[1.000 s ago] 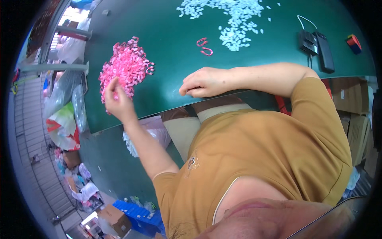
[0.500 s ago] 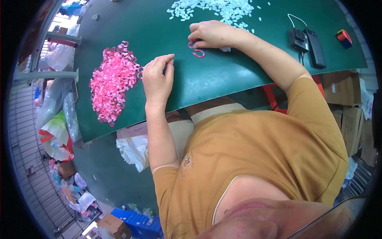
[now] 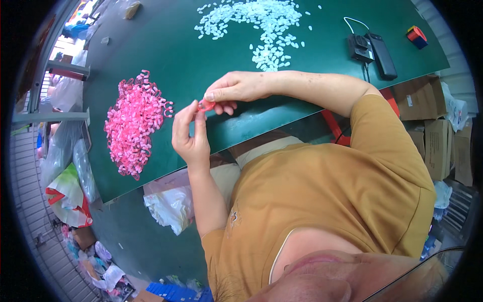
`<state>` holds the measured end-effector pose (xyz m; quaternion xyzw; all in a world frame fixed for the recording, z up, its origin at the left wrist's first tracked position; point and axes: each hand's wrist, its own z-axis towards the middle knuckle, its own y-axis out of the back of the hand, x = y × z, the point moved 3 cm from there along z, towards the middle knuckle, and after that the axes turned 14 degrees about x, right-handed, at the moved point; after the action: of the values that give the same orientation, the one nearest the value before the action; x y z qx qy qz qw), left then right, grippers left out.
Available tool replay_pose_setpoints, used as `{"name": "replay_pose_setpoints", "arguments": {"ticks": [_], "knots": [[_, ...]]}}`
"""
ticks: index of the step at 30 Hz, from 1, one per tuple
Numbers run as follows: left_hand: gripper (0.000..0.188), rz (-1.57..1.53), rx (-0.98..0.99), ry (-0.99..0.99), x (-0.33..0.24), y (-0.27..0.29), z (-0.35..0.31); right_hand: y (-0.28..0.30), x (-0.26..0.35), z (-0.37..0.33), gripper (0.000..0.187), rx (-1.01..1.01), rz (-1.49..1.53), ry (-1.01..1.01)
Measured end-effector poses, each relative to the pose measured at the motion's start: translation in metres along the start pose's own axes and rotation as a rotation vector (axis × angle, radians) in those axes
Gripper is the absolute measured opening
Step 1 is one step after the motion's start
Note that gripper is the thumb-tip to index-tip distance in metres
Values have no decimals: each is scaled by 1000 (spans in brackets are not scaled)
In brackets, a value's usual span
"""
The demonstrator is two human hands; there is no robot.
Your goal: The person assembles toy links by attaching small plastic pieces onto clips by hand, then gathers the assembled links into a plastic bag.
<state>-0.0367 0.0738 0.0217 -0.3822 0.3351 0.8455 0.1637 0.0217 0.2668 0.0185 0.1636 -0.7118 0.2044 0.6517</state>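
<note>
In front of me, above the table, my left hand [image 3: 190, 137] and my right hand [image 3: 240, 87] meet at a small pink plastic hook [image 3: 208, 105]. The right thumb and fingers pinch it from the right. At its left end, the left thumb and fingertips close on it, where a small pale part shows but is too tiny to make out. To the left lies a heap of pink plastic hooks [image 3: 132, 126], several of them with whitish bits. A spread of small white oval pieces [image 3: 271, 25] lies beyond my right hand.
The green table [image 3: 161, 45] carries a black adapter [image 3: 360, 48] with a cable, a black power bank [image 3: 382, 56] and a red, blue and yellow block [image 3: 416, 37] at the right. Cardboard boxes [image 3: 436, 146] stand beyond the right edge, plastic bags [image 3: 70, 196] beyond the left.
My right hand has moved left and nearer from the white pieces, bringing a pink hook to my left hand. The left hand has left the pink heap's edge; both now pinch together.
</note>
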Motion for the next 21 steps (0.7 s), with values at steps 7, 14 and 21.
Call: {"name": "replay_pose_setpoints", "arguments": {"ticks": [7, 14, 21], "knots": [[22, 131, 68, -165, 0, 4, -19, -14, -17, 5, 48, 203, 172, -73], [19, 137, 34, -205, -11, -4, -21, -16, 0, -3, 49, 189, 91, -123], [13, 153, 43, 6, 1, -5, -28, 83, 18, -34, 30, -359, -1030, -120]]}}
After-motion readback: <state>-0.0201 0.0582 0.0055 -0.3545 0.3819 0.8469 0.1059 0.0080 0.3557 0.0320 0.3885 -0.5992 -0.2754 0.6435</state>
